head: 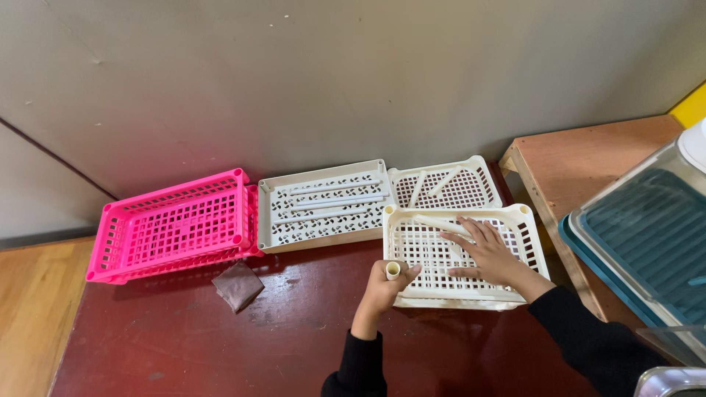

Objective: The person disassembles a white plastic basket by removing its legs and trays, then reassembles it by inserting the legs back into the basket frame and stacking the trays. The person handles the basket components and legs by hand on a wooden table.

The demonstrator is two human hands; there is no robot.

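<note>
Dark red and glossy, the tabletop (220,345) runs up to a plain grey wall. Left hand (384,288) has its grip closed round a short cream tube (393,270), held upright at the near-left corner of a cream lattice basket (507,220); the tube's open round end faces up. Right hand (487,254) lies flat inside that basket, fingers spread on the grid floor, fingertips touching a cream rod (440,223) lying there; it clasps nothing. Behind it sits a second cream basket (482,176) with two more rods. Left of these rest a grey perforated tray (321,204), pink baskets (169,224) and a small brown cloth (237,285).
</note>
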